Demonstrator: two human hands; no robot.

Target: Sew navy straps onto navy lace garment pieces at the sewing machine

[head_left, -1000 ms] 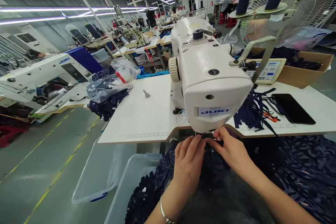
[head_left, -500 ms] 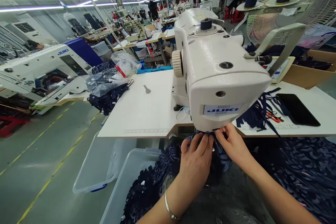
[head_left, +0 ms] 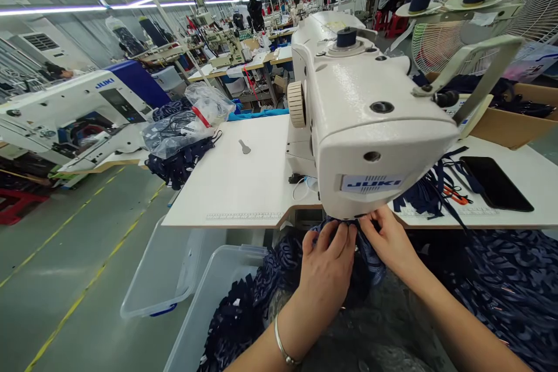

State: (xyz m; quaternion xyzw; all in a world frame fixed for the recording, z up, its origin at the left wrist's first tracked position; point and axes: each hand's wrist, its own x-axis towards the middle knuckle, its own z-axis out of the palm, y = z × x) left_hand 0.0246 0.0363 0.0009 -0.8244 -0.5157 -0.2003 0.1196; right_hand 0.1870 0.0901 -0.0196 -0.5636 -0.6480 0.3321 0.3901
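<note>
A white sewing machine (head_left: 375, 128) stands on the table, its head facing me. Just below that head, my left hand (head_left: 329, 256) presses curled fingers onto dark navy patterned fabric (head_left: 370, 258). My right hand (head_left: 390, 241) pinches the fabric's edge close to the needle area, thumb and forefinger together. The needle and the exact spot being held are hidden under the machine head. More of the navy fabric hangs down between my arms, and a large pile of navy pieces (head_left: 514, 285) lies at the right.
Left of the machine a small grey metal piece (head_left: 244, 147) lies on the white tabletop (head_left: 244, 186). At right are navy strips (head_left: 421, 195), orange-handled snips (head_left: 455, 195) and a black phone (head_left: 496, 183). Clear plastic bins (head_left: 192, 317) stand below the table edge.
Navy patterned fabric now shows bunched between my hands under the machine head. My left hand has shifted slightly right, and the view has moved closer to the machine. The last half second shows little movement.
</note>
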